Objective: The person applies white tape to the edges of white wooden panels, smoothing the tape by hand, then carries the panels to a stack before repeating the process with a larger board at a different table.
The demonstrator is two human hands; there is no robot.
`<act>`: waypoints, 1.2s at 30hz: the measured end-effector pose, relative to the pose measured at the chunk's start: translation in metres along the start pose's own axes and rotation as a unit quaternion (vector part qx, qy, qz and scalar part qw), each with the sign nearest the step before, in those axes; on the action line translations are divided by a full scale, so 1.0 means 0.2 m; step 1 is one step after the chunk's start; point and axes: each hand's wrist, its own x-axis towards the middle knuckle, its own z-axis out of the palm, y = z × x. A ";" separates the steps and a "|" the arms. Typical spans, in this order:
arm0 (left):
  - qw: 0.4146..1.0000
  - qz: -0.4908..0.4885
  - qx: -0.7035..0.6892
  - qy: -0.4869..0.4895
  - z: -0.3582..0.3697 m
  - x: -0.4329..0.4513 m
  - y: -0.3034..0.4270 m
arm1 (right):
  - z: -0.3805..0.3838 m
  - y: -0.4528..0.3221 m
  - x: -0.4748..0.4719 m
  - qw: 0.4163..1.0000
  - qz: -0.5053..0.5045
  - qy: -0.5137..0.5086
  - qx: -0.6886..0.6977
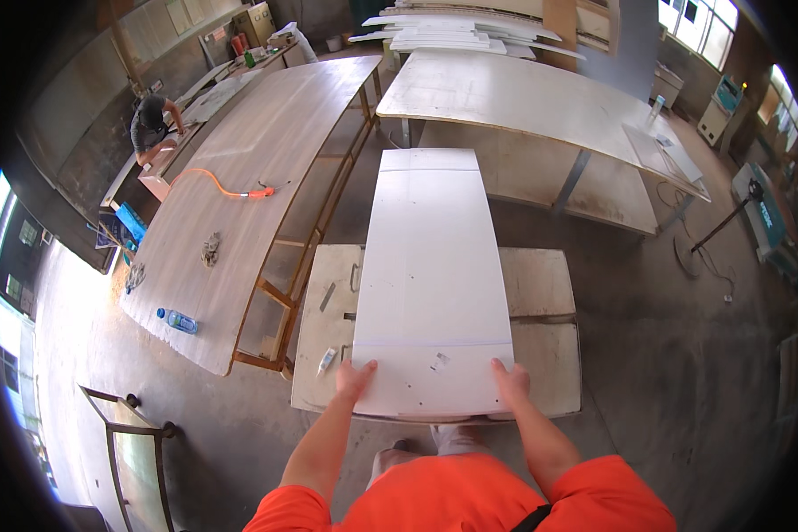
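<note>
A long white panel point(432, 266) lies lengthwise before me over a low worktable point(538, 366) with a worn pale top. My left hand point(357, 378) grips its left edge near the close end, thumb on top. On the opposite edge my right hand point(511, 380) holds it the same way. The fingers of both hands are hidden under the panel. Small dark spots and a small printed patch mark the white surface. Left of the panel, a small white tube point(326, 360) and a flat metal strip point(328, 297) rest on the worktable.
A long wood-grain table point(239, 153) at left bears an orange air blow gun point(261, 193), crumpled gloves point(210, 249) and a plastic bottle point(177, 320). Ahead stands another table point(492, 86). A wheeled metal-framed cart point(136, 432) is at lower left. A person point(151, 126) leans over a far-left bench.
</note>
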 end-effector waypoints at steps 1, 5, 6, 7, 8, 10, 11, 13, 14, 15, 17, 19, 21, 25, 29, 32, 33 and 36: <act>0.998 -0.035 -0.053 -0.017 0.03 -0.06 -0.13 | -0.04 0.04 -0.11 1.000 -0.004 0.009 0.003; 0.956 -0.150 -0.203 -0.147 0.10 -0.36 -0.42 | -0.15 0.47 -0.46 0.998 -0.001 0.011 0.063; 0.939 -0.181 -0.223 -0.189 0.09 -0.48 -0.46 | -0.17 0.59 -0.58 0.996 -0.015 0.036 0.085; 0.953 -0.166 -0.145 -0.208 0.07 -0.58 -0.51 | -0.21 0.64 -0.70 0.996 0.009 0.024 0.091; 0.960 -0.150 -0.066 -0.227 0.05 -0.67 -0.56 | -0.27 0.71 -0.82 0.995 0.032 0.012 0.096; 0.951 -0.137 0.016 -0.275 0.04 -0.91 -0.58 | -0.31 0.90 -1.10 0.989 0.077 0.125 0.007; 0.943 -0.143 0.016 -0.301 0.03 -1.09 -0.54 | -0.29 1.06 -1.26 0.962 0.092 0.241 -0.091; 0.939 -0.147 0.032 -0.308 0.03 -1.29 -0.64 | -0.23 1.15 -1.49 0.900 0.208 0.379 -0.054; 0.932 -0.164 0.019 -0.323 0.06 -1.40 -0.74 | -0.17 1.14 -1.62 0.858 0.316 0.398 0.072; 0.918 -0.172 0.010 -0.358 0.10 -1.53 -0.69 | -0.17 1.20 -1.74 0.829 0.358 0.357 0.239; 0.882 -0.189 -0.098 -0.421 0.21 -1.70 -0.91 | -0.06 1.31 -1.98 0.726 0.373 0.172 0.552; 0.839 -0.203 -0.162 -0.478 0.28 -1.88 -1.03 | -0.04 1.49 -2.15 0.661 0.299 0.068 0.685; 0.802 -0.216 -0.172 -0.529 0.29 -2.07 -1.06 | -0.06 1.69 -2.26 0.683 0.262 0.138 0.668; 0.651 -0.307 -0.212 -0.661 0.35 -2.32 -1.40 | -0.23 1.90 -2.65 0.689 0.247 0.100 0.674; 0.636 -0.331 -0.365 -0.594 0.37 -1.95 -1.25 | -0.37 2.13 -3.12 0.685 0.261 0.174 0.658; 0.728 -0.186 -0.451 -0.481 0.35 -1.33 -0.97 | -0.40 2.20 -3.42 0.656 0.271 0.226 0.667; 0.753 -0.196 -0.411 -0.475 0.35 -1.06 -0.88 | -0.39 2.23 -3.47 0.645 0.265 0.230 0.679; 0.813 -0.163 -0.386 -0.405 0.45 -0.80 -0.62 | -0.45 2.07 -3.68 0.634 0.326 0.334 0.617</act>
